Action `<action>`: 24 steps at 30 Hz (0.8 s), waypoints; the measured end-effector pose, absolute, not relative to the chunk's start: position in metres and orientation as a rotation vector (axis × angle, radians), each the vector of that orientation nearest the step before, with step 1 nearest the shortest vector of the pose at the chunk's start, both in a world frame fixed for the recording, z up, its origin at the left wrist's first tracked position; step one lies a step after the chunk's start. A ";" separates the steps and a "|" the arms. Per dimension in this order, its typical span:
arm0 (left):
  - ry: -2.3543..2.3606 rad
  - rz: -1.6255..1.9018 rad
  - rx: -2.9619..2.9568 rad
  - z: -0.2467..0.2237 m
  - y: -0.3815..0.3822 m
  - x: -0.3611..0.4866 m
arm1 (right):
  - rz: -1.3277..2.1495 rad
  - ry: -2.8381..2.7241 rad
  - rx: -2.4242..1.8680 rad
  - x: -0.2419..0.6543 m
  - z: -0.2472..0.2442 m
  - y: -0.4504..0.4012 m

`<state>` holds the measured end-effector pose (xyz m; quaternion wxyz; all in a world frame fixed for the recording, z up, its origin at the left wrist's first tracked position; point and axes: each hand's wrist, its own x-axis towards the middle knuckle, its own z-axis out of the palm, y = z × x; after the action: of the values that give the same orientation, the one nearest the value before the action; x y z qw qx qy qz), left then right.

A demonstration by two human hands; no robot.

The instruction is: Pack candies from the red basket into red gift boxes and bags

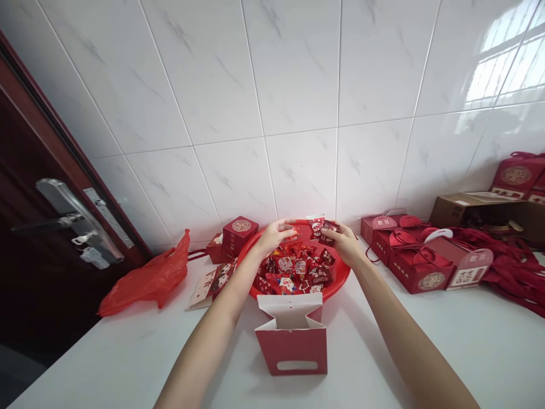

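A red plastic basket point(338, 284) stands near the wall, with several red wrapped candies point(285, 264) inside. Over its left side is my left hand point(275, 237), fingers closed around a small red packet point(294, 232). My right hand point(344, 243), above the basket's right side, grips red candy packets point(316, 227), one with a white top edge. In front of the basket an open red box point(293, 349) stands upright; its top flaps are spread and neither hand touches it.
Red plastic bag point(151, 282) and a flat printed card point(207, 287) lie left. Small red boxes point(239, 236) stand behind. Right are closed red gift boxes point(419, 270), red ribbons point(517, 267) and a cardboard box point(447, 211). A door handle point(80, 221) is far left.
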<state>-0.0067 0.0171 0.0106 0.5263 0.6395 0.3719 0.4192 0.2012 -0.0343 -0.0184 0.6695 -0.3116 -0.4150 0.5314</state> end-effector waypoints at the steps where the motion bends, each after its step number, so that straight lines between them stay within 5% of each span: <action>1: 0.912 1.001 1.559 0.010 0.012 -0.012 | 1.205 -0.918 -0.696 0.200 -0.016 -0.036; 14: 0.695 1.238 1.623 0.038 -0.116 -0.053 | 1.354 -1.250 -0.618 0.185 0.059 -0.118; 24: 0.828 0.889 2.513 0.049 -0.168 -0.057 | 1.197 -1.502 -0.649 0.193 0.071 -0.153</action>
<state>-0.0572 -0.1683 0.0494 0.1744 0.8865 0.2922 0.3135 0.1929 -0.1529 0.0706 0.5286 -0.2719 -0.6288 0.5013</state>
